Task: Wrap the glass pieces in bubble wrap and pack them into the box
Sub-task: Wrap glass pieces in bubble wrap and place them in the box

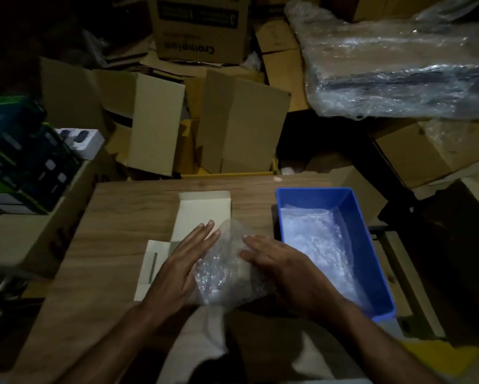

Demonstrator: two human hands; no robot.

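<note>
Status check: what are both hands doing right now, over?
Left hand and right hand flat, pressing bubble wrap. Bundle on open box. Nothing in the way.

Bubble wrap (221, 270) hides whatever it covers.

Dim, cluttered storeroom, lit only near the camera and falling into black at the top left corner. Wood-grain tabletop (127, 217) in the foreground, ringed by heaped brown cardboard cartons (232, 120), several flattened or gaping open, one printed carton (199, 29) standing upside down at the back. Stack of dark green-edged retail boxes (25, 167) on the left beside a small white box (80, 139), a large flat bundle under clear plastic film (399, 67) at upper right, more cartons (415, 153) beneath it.
</note>
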